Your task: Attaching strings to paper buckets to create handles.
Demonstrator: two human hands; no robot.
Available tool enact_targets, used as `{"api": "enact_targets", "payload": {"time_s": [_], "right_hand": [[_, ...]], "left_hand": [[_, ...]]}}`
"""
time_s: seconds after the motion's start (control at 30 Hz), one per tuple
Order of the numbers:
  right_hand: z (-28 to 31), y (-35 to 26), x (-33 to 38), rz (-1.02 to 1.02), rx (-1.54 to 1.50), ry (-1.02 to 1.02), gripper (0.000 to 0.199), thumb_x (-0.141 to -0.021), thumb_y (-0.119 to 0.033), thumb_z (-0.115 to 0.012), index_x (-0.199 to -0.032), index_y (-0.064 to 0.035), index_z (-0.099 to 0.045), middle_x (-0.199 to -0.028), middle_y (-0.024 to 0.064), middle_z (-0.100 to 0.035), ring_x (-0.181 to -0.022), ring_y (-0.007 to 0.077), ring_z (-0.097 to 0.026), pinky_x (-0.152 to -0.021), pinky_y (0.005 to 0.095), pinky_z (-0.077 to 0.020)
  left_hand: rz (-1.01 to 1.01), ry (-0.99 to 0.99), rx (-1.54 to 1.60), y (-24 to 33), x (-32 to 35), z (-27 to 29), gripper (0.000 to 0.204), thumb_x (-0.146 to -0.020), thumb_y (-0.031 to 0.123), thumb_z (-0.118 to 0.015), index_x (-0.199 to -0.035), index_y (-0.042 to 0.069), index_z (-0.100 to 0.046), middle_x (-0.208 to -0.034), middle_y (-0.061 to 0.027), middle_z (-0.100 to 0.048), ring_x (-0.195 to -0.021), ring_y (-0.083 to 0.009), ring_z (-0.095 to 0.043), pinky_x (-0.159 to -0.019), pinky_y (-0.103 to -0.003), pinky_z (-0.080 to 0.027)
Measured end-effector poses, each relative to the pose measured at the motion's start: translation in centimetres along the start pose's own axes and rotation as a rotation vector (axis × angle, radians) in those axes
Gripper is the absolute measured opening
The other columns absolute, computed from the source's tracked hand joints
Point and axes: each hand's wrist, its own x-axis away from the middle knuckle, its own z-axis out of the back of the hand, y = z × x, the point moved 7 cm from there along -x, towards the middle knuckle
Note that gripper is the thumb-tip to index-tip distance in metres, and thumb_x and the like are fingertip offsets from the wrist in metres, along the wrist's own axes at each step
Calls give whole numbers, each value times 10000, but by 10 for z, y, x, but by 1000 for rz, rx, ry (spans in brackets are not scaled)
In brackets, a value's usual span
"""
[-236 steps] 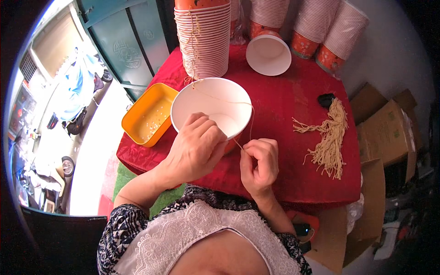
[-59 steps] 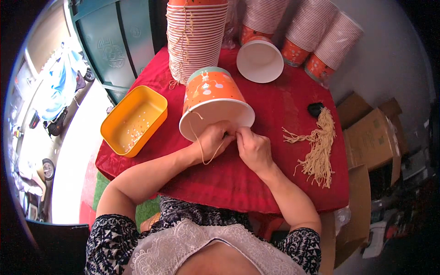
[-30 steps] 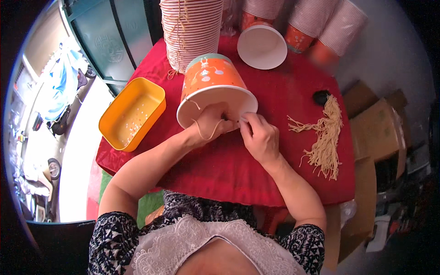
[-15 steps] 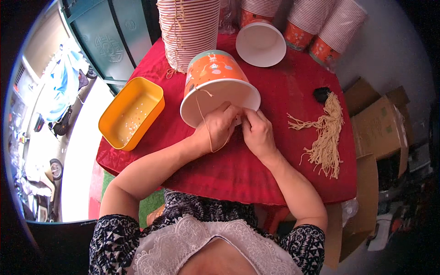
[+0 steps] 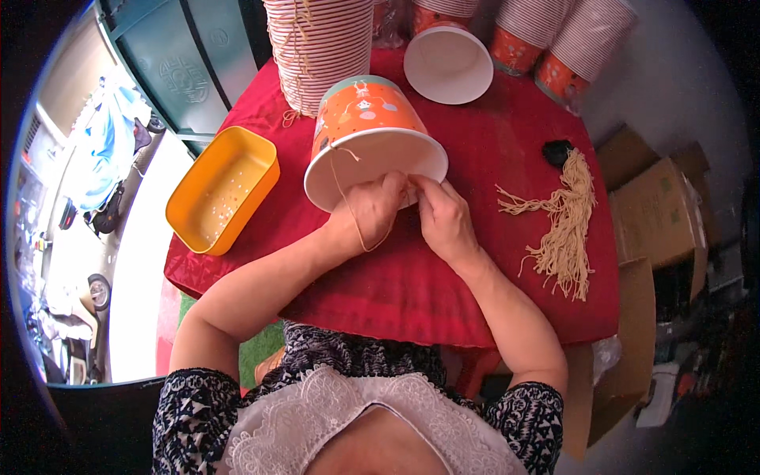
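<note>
One orange paper bucket (image 5: 366, 119), one white bucket (image 5: 448, 63), one yellow tray (image 5: 222, 188), one string bundle (image 5: 566, 222), two hands.

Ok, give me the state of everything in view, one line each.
Bucket: tipped on its side, mouth toward the person, both hands at its rim.
String: tied at the bucket wall, looped over the left hand.
Right hand: pinching at the rim.
Tray: open, scattered small bits inside.
String bundle: loose on the cloth.
White bucket: lying on its side, empty.
</note>
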Motion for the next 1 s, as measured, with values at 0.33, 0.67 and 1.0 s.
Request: {"api": "enact_targets", "payload": {"time_s": [0.33,0.67,1.0], "right_hand": [[1,0,0,-26,-14,-36,146,-868,35,-558,-1005,26,-608,-903,220,-626,-827,396,-634,-679,420,-519],[2,-3,2,-12,-54,-54,110,-797,0,-619,-889,-8,-561,-820,196,-594,-760,393,-614,-644,458,-503],[-5,-13,3,106,151,-187,125,-747,-2,-622,-868,-8,-595,-844,182,-569,-778,370,-598,-680,446,-508]], "left_hand": [[-8,-46,-2,2,0,1,194,-906,75,-573,-1051,19,-456,-823,-223,-646,-773,-432,-648,-612,-472,-514],[257,-46,341,-23,-5,6,90,-859,64,-628,-914,-7,-623,-847,-203,-652,-819,-366,-645,-726,-412,-501],[333,-26,400,-40,-7,6,175,-786,133,-621,-788,-43,-622,-699,-193,-632,-646,-283,-634,-584,-401,-489]]}}
